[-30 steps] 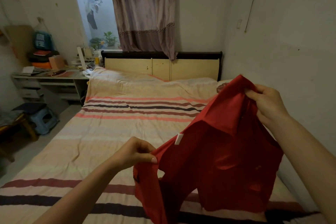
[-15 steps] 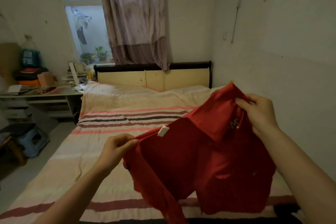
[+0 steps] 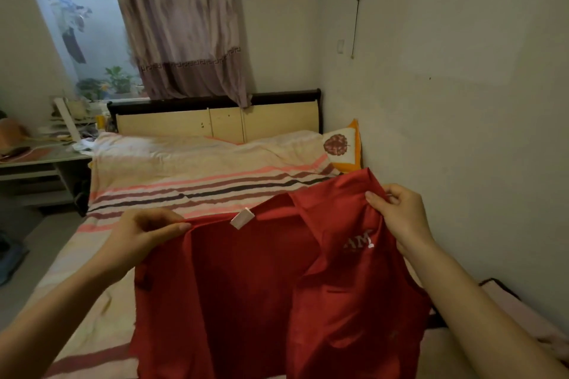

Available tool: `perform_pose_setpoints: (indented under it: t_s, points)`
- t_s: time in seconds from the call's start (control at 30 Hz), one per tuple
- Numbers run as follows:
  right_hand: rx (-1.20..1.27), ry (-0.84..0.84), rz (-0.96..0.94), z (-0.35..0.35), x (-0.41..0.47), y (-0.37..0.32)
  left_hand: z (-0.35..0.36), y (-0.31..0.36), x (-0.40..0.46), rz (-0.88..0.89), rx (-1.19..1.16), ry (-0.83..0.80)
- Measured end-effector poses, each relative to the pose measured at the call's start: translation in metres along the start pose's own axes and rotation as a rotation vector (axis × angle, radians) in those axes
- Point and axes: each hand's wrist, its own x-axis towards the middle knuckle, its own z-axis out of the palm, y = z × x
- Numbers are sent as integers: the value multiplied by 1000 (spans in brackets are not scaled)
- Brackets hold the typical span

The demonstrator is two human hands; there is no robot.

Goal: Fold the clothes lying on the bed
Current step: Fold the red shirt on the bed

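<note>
In the lower centre of the frame a red shirt (image 3: 261, 292) hangs in the air above the striped bed (image 3: 172, 181), held up by both hands. The left hand (image 3: 144, 234) pinches the top edge of the shirt at centre left, and the right hand (image 3: 400, 218) grips the top edge at centre right. A small white label (image 3: 242, 218) sits on the edge between the hands. An orange pillow (image 3: 345, 144) lies near the wall, right of centre.
</note>
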Motion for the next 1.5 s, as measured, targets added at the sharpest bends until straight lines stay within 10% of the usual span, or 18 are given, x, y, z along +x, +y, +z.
perform_pose_setpoints:
  t_s: [0.63, 1.5]
  points:
    - [-480, -132, 479, 65, 99, 296, 172, -248, 111, -542, 257, -13]
    - [-798, -274, 377, 171, 290, 628, 335, -587, 336, -489, 503, -93]
